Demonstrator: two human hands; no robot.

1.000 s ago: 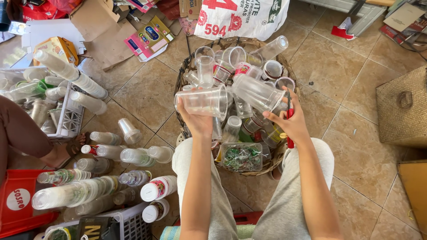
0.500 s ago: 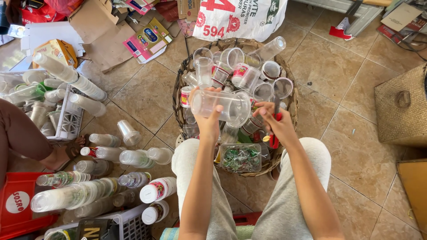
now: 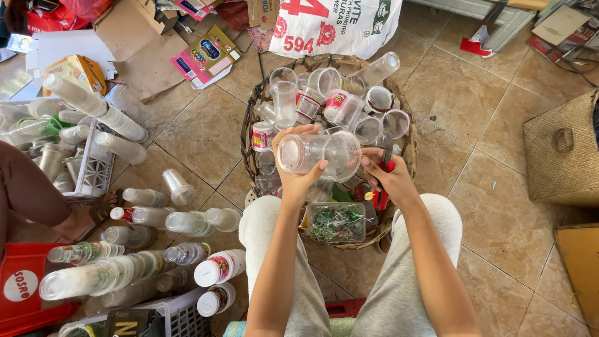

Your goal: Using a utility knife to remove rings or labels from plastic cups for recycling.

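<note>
My left hand (image 3: 298,178) grips a clear plastic cup (image 3: 318,153) lying sideways, its mouth turned left, over a round wicker basket (image 3: 407,146). My right hand (image 3: 387,178) touches the cup's base and holds a red-handled cutter (image 3: 382,187). The basket is full of several clear cups (image 3: 324,81), some with red and white labels. A clear box with green scraps (image 3: 337,223) rests at the basket's near edge, between my knees.
Stacked clear cups (image 3: 100,281) and bottles (image 3: 187,221) lie on the tiled floor at left, by a white crate (image 3: 93,168) and a red crate (image 3: 25,287). Another person's leg (image 3: 31,193) is at far left. Cardboard and a white sack (image 3: 337,25) lie behind; a woven box (image 3: 561,150) stands right.
My right hand had a second cup raised beside the left one; that cup is gone from it and the hand has dropped lower with the cutter. The left cup came down toward the basket.
</note>
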